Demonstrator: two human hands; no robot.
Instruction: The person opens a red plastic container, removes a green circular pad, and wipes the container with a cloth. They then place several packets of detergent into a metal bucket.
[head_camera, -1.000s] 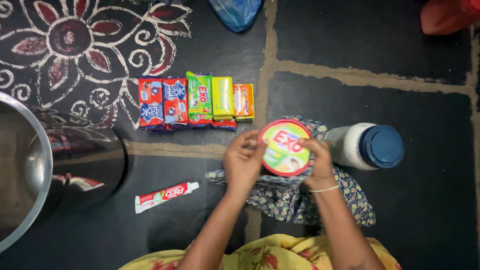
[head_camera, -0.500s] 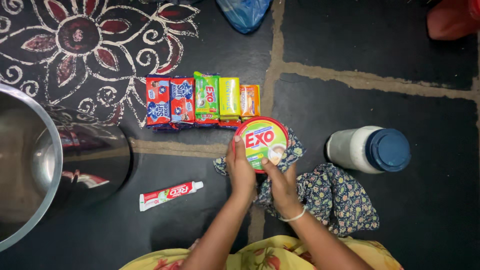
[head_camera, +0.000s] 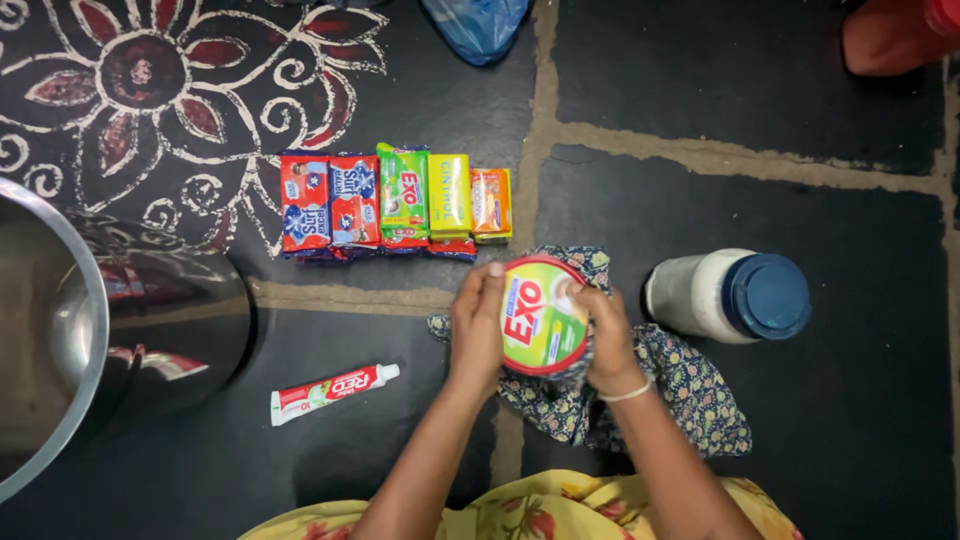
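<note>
Red-rimmed round tub (head_camera: 543, 316) above patterned cloth (head_camera: 690, 385) | left hand (head_camera: 477, 325) and right hand (head_camera: 603, 335) pressed against its sides | tilted; might slip onto soap bars (head_camera: 395, 203)

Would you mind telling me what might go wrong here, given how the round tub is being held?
Both hands, left and right, grip the round tub only at its rim, above the patterned cloth; it might slip. The white jar lies on its side close by and could roll if the right forearm bumps it.
</note>
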